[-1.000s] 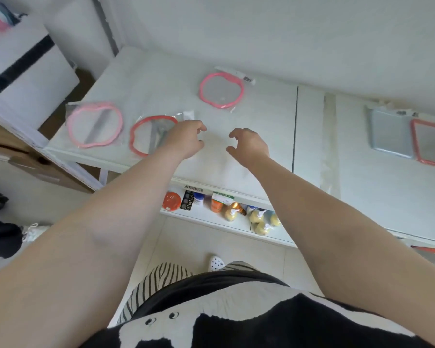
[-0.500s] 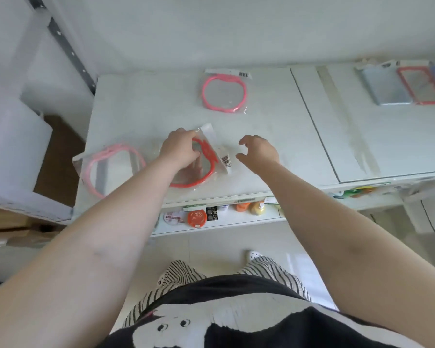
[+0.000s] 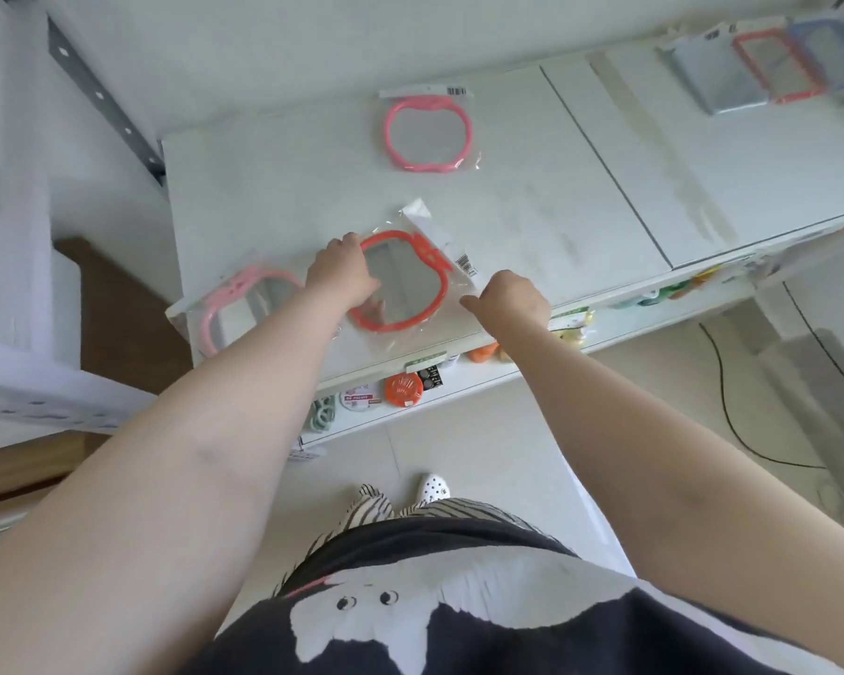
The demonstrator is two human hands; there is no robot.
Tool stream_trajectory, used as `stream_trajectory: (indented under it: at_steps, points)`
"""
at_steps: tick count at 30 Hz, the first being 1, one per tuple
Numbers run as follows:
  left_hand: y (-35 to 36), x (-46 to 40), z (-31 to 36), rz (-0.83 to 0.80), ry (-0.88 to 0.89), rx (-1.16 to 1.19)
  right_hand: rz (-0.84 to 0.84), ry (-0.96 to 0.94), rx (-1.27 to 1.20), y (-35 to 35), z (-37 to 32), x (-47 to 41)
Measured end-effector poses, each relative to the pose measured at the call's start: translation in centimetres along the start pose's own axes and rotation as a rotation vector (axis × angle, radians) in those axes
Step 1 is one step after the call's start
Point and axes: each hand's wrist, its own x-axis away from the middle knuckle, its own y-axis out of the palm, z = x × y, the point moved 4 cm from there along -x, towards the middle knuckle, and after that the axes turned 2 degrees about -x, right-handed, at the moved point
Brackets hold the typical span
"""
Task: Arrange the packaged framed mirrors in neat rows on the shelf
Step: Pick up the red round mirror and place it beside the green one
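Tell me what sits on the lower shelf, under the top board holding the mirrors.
Under the shelf top, the lower shelf shows small packaged goods at its front edge, including an orange round pack. Everything further back is covered.

Shelf top [image 3: 532, 197]: I logged one mirror [image 3: 429, 131] at rear, two [image 3: 400, 280] [image 3: 244, 304] at front-left edge, side by side.

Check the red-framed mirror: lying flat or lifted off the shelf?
Cannot tell. The red-framed mirror is skewed; left hand grips its edge.
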Motion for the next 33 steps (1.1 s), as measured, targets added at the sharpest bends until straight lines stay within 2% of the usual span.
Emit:
stream_trajectory:
  at_steps: [4, 8, 13, 17, 22, 26, 33]
  points:
    - [0.6, 0.1, -0.2, -0.038, -0.039, -0.004, -0.087, 0.016, -0.12, 2.0, -1.1, 0.2]
    - [1.0, 0.1, 0.2, 0.0, -0.059, -0.062, -0.106, -0.013, -0.17, 2.8, -2.0, -0.1]
    - [1.5, 0.5, 0.9, -0.038, -0.151, 0.012, -0.118, 0.062, -0.475, 2.6, -0.8, -0.3]
    - [2.1, 1.3, 2.1, -0.093, -0.223, 0.222, -0.015, 0.149, -0.728, 1.3, 0.5, 0.1]
    - [2.0, 2.1, 3.5, -0.109, -0.194, 0.559, 0.094, 0.236, -0.994, -0.8, 2.5, 2.3]
    - [1.8, 3.9, 4.1, -0.204, -0.152, 0.827, 0.208, 0.304, -1.172, -1.5, 4.6, 5.5]
    - [3.4, 9.1, 5.7, -0.318, -0.134, 0.937, 0.268, 0.466, -1.302, 0.7, 8.1, 13.2]
